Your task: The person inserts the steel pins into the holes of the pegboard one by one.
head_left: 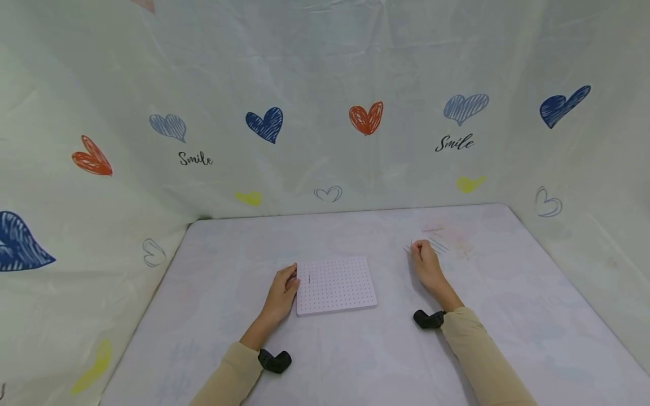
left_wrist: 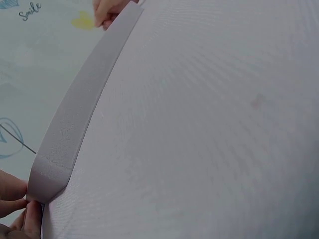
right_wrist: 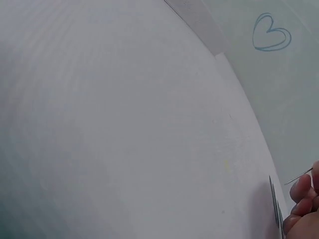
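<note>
A white board with rows of small holes (head_left: 337, 286) lies on the table. At its left edge my left hand (head_left: 280, 294) grips the side, its thumb and fingers at the board's corner in the left wrist view. One thin dark metal needle (head_left: 309, 277) stands upright in a hole near the board's left side. To the right of the board, my right hand (head_left: 428, 266) pinches another thin metal needle (right_wrist: 299, 176) between thumb and finger, just above the table. Several more needles (head_left: 439, 246) lie beside and beneath that hand.
A white table (head_left: 213, 327) carries everything. Faint orange and pink marks (head_left: 454, 239) show on its surface near the loose needles. Behind and at the sides hangs a pale curtain (head_left: 315, 73) printed with hearts. A black wrist camera (head_left: 428, 319) sits on my right wrist.
</note>
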Demonstrator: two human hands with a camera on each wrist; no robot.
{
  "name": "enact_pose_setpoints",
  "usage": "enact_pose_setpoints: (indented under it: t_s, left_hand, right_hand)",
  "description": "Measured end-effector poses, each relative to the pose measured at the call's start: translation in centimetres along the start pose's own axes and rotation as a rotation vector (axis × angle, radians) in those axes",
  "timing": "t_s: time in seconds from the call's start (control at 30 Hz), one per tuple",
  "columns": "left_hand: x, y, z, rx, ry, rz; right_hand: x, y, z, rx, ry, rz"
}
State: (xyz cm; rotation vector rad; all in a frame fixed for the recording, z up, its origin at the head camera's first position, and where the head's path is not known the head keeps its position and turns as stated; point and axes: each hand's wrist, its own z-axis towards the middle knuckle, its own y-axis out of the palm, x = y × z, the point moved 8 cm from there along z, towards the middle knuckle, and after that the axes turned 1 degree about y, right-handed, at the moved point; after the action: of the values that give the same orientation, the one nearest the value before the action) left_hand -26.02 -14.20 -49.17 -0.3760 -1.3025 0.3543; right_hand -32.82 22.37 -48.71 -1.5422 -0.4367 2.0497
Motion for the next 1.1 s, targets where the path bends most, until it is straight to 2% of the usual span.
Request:
enact_pose_setpoints:
  t_s: [0.23, 0.4, 0.7, 1.1]
  left_hand:
    - [-0.6, 0.3, 0.3, -0.038, -0.093, 0.007]
    - [-0.7, 0.2, 0.3, -0.038, -0.104, -0.001]
    - [-0.8, 0.1, 0.3, -0.034, -0.111, -0.010]
    - [-0.8, 0.2, 0.3, -0.030, -0.113, -0.010]
  right_hand:
    - [-0.1, -0.3, 0.2, 0.004, 0.039, 0.085]
    - [-0.6, -0.8, 0.2, 0.052, -0.002, 0.125]
    - [-1.2, -1.2, 0.0, 0.100, -0.038, 0.105]
    - [-3.0, -0.9, -0.2, 0.066, -0.055, 0.167]
